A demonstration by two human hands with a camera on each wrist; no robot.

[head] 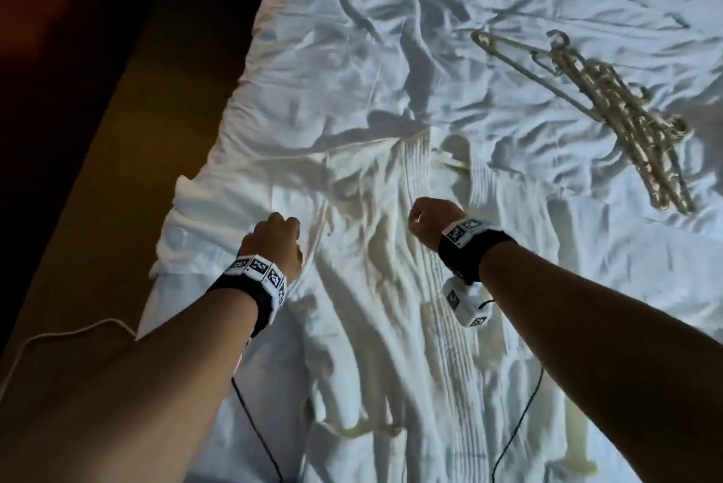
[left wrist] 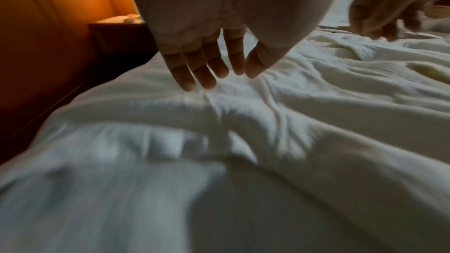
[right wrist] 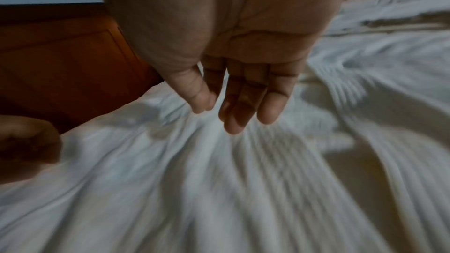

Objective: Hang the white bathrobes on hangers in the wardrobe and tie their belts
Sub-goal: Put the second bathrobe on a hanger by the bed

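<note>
A white robe [head: 391, 287] is lying spread on the rumpled bed [head: 352, 32], near edge, its ribbed front band running up the middle; its lower part is running out of the head view, and no belt can be made out in the folds. The left hand [head: 274, 244] is hovering over the robe's left side, fingers [left wrist: 194, 64] straight and slack in the wrist view, tips at the cloth, holding nothing. The right hand [head: 434, 218] is hanging over the band, fingers [right wrist: 246, 99] loosely extended, released; whether the tips are touching the cloth cannot be told. Both wrist views are blurring in the foreground. Hangers [head: 610, 118] are lying in a tangled heap far right on the bed, well apart from the robe; their count is unclear. The room left of the bed is sitting in darkness.
</note>
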